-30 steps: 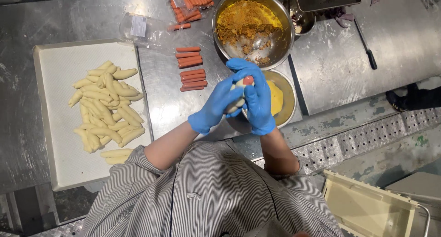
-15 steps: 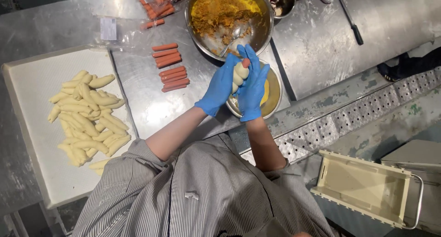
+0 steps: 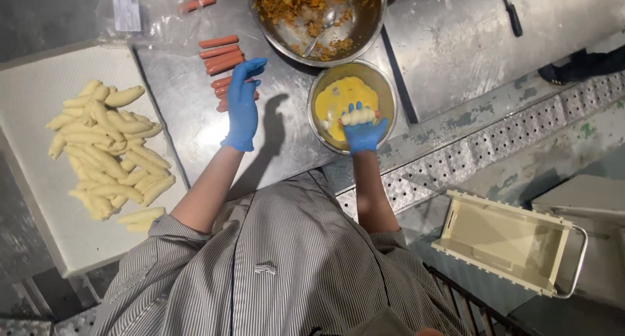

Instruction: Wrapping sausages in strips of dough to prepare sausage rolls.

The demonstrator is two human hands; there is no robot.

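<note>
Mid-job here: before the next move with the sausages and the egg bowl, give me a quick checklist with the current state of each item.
1. Right hand grips the dough-wrapped roll: ok, fingers closed round it.
2. Roll is over the egg bowl: ok; whether it touches the egg, cannot tell.
3. Left hand is on the sausages: ok, open, fingertips at the lower ones; none gripped.
4. Gloves on both hands: ok, blue, no tear visible.
5. Room on the white board beside the finished rolls: ok.
6. Spoon resting inside the filling bowl: ok.

Bare steel counter (image 3: 182, 114) lies open between dough-roll tray (image 3: 39, 199) and egg bowl (image 3: 384, 88) (sausages (image 3: 221, 53) crowd its far end)
</note>
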